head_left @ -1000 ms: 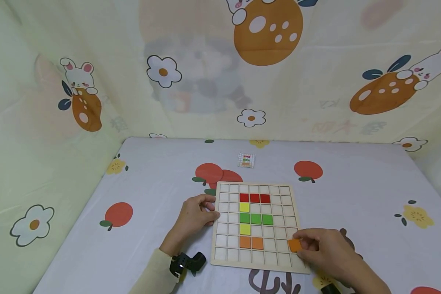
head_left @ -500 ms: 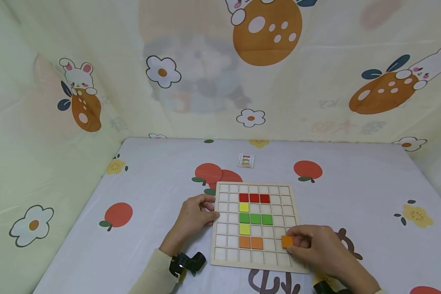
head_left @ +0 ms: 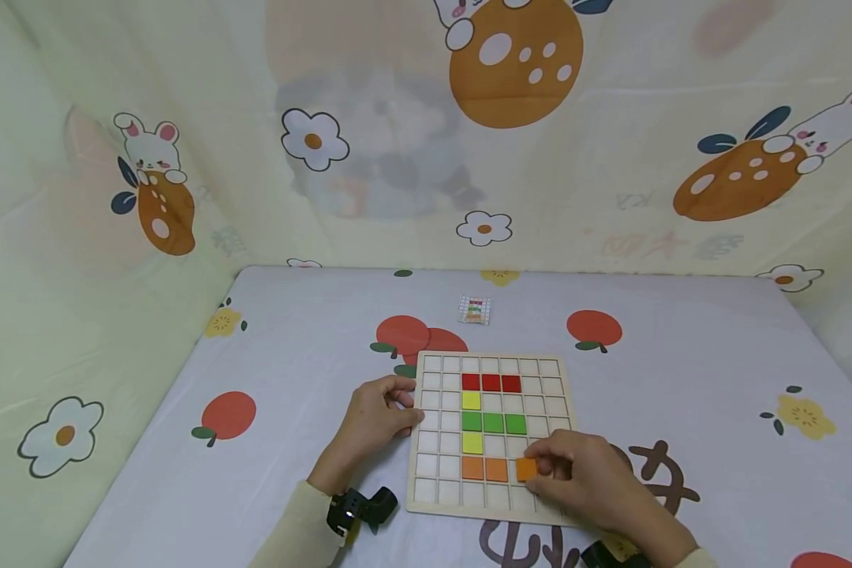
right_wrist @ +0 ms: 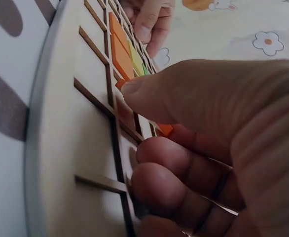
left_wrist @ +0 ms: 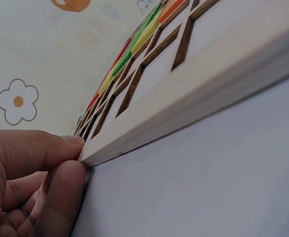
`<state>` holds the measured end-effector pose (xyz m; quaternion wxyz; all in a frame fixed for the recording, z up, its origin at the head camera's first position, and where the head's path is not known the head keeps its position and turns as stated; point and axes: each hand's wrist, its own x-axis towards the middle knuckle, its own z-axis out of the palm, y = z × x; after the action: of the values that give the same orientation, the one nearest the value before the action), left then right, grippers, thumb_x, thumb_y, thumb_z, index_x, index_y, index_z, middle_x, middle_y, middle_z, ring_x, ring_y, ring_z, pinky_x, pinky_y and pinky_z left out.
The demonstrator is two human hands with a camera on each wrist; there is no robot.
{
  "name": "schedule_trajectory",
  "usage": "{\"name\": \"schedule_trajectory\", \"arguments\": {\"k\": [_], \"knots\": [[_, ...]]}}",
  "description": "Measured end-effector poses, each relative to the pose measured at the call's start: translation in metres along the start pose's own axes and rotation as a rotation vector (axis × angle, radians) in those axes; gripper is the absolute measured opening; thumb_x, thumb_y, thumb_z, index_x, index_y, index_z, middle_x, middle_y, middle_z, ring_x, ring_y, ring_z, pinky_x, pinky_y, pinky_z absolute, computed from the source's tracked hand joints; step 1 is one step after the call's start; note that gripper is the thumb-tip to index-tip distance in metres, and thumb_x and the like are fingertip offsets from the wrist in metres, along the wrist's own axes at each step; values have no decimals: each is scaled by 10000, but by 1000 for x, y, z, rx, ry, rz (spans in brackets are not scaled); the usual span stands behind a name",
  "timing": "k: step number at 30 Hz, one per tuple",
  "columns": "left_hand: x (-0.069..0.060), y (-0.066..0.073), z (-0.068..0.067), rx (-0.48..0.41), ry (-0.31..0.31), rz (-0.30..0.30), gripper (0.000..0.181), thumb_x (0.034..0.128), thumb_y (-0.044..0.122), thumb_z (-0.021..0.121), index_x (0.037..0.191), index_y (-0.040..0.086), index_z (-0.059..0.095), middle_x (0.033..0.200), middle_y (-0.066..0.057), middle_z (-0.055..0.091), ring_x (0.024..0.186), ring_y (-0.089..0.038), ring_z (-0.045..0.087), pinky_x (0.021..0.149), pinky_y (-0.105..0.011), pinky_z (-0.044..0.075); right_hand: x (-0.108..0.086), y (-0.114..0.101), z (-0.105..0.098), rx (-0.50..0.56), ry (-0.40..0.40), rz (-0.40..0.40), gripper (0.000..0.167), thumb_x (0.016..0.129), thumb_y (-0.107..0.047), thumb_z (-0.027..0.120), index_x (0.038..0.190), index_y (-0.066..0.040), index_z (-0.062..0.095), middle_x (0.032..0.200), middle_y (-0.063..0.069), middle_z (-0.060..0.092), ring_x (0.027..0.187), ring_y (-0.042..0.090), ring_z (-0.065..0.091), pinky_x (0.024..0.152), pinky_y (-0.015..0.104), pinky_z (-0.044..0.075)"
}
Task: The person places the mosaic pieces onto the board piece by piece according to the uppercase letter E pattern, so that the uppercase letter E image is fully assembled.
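Observation:
A wooden grid board (head_left: 426, 505) lies on the patterned cloth. Coloured square tiles fill some of its cells: red tiles (head_left: 491, 383) in an upper row, green tiles (head_left: 493, 423) in the middle, a yellow tile (head_left: 472, 442) beneath, and two orange tiles (head_left: 484, 468) lower down. My right hand (head_left: 589, 481) pinches another orange tile (head_left: 526, 470) between thumb and fingers, over the cell right of those two. The right wrist view shows this tile tilted, partly hidden by the thumb. At the left rim, my left hand (head_left: 369, 414) pinches the board's edge (left_wrist: 134, 133) between thumb and forefinger.
A small printed card (head_left: 475, 310) with a coloured grid pattern lies behind the board. The cloth (head_left: 312, 331) has printed apples and flowers. A curtain-like backdrop (head_left: 397, 158) stands at the back and left. Each wrist carries a black camera (head_left: 362, 507).
My right hand has moved left across the board with the orange tile, from the right rim to beside the two orange tiles. The left hand has stayed at the left edge.

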<state>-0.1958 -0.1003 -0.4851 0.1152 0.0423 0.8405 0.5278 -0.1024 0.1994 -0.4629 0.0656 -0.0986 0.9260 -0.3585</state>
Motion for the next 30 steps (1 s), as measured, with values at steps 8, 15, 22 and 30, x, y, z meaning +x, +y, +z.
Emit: {"name": "schedule_trajectory", "arguments": {"k": [8, 15, 22, 30], "knots": [[-1, 1, 0, 4, 2, -1, 428, 860, 52, 828, 1263, 13, 688, 910, -47, 645, 644, -152, 594, 591, -241, 562, 1, -1, 3, -21, -7, -24, 249, 794, -206, 905, 1016, -168, 800, 756, -108, 527, 682, 37, 474, 586, 200, 418], [-1, 1, 0, 1, 0, 5, 428, 861, 45, 824, 1264, 8, 686, 908, -48, 645, 641, -149, 595, 586, -234, 557, 1, -3, 6, -76, -1, -8, 258, 778, -208, 915, 1010, -180, 805, 757, -108, 507, 700, 46, 465, 605, 209, 408], [0, 0, 0, 3, -3, 10, 428, 861, 38, 823, 1265, 6, 686, 905, -46, 645, 638, -144, 593, 581, -227, 557, 1, -4, 6, -84, -5, 19, 275, 772, -226, 922, 1020, -189, 809, 758, -101, 506, 707, 60, 466, 607, 215, 403], [0, 0, -1, -27, -7, 31, 413, 852, 19, 817, 1244, -6, 689, 903, -47, 645, 645, -134, 584, 576, -226, 565, 1, -6, 7, -98, 13, 32, 284, 762, -226, 931, 1018, -187, 813, 744, -107, 502, 701, 59, 464, 607, 215, 405]]}}
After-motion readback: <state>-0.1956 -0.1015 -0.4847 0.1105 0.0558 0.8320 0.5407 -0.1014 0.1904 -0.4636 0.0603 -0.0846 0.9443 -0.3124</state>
